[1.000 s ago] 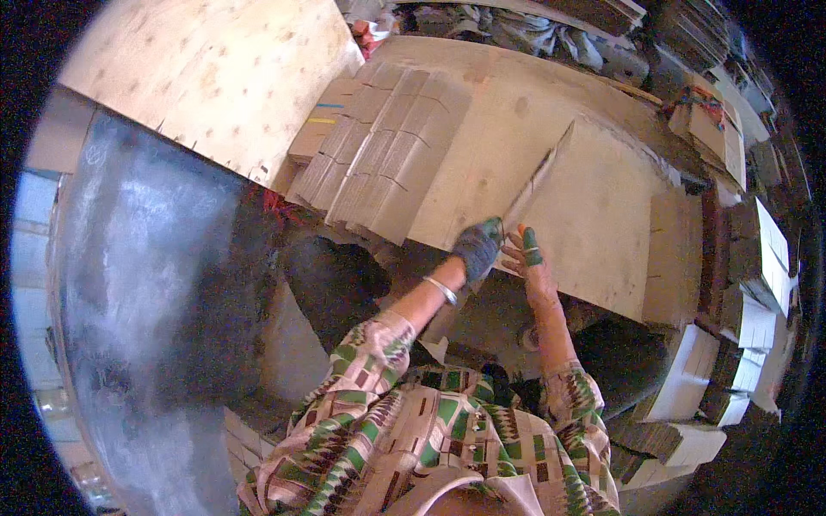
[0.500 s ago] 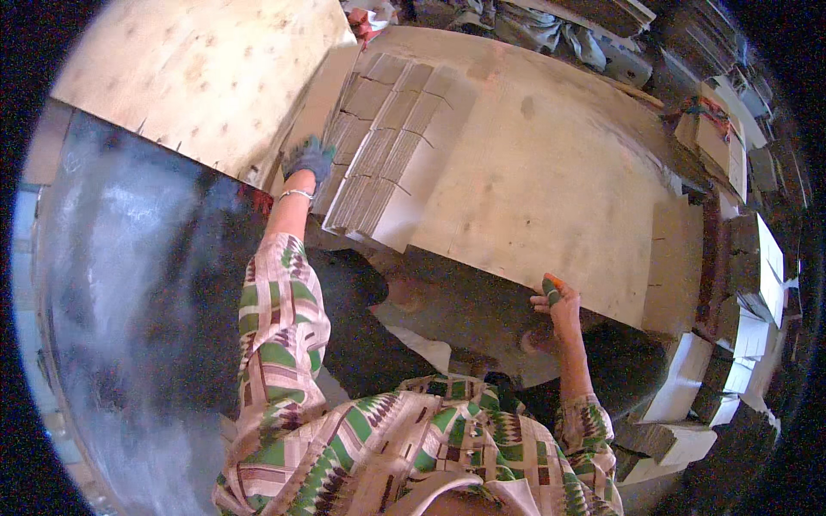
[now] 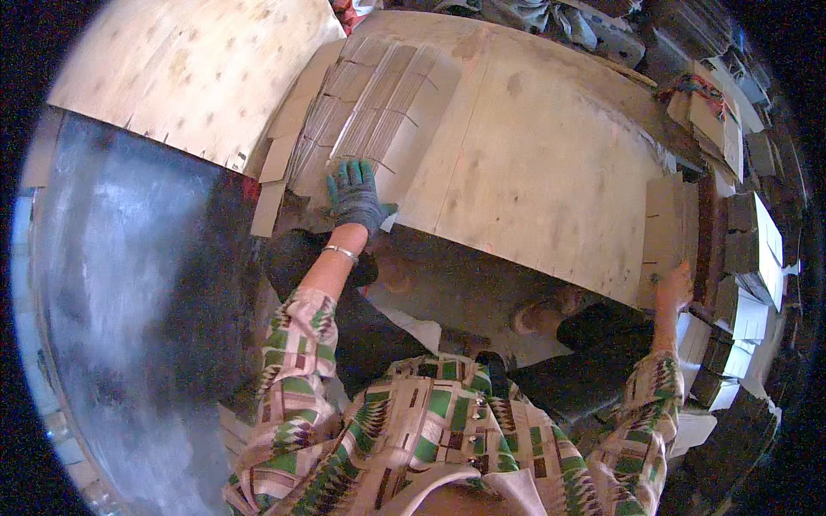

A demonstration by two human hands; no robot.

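Observation:
My left hand, in a grey and green knitted glove, lies with fingers spread on the near end of a row of overlapping, slotted cardboard pieces. These rest on the left part of a pale wooden board. Along the row's left side are loose flat cardboard strips. My right hand is at the board's right end, beside upright-looking slotted cardboard. Its fingers are blurred and partly hidden, so whether it grips the cardboard does not show.
A second plywood sheet lies at the far left, above a dark, smooth surface. Stacks of folded cardboard stand along the right. A tied cardboard bundle and crumpled plastic are farther back.
My left hand has moved right from the strips beside the row onto its near end and spread flat. My right hand has shifted right from the board's near edge to the cardboard.

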